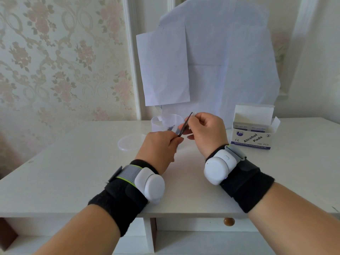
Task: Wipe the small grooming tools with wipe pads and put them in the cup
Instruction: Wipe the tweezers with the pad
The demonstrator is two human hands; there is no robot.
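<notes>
My left hand [159, 144] grips the lower end of a thin dark grooming tool, likely tweezers [184, 126], which slants up to the right above the white table. Around the tool's upper part my right hand [206, 132] pinches a small white wipe pad [194, 113]; only a bit of the pad shows above my fingers. Just behind both hands stands a clear plastic cup [160, 123] with some small dark items partly visible inside it.
A clear round lid [128, 142] lies on the table left of my hands. An open box of alcohol pads [253, 129] sits at the right. White paper sheets [211, 57] lean against the wall behind the cup. The table's front edge runs below my wrists.
</notes>
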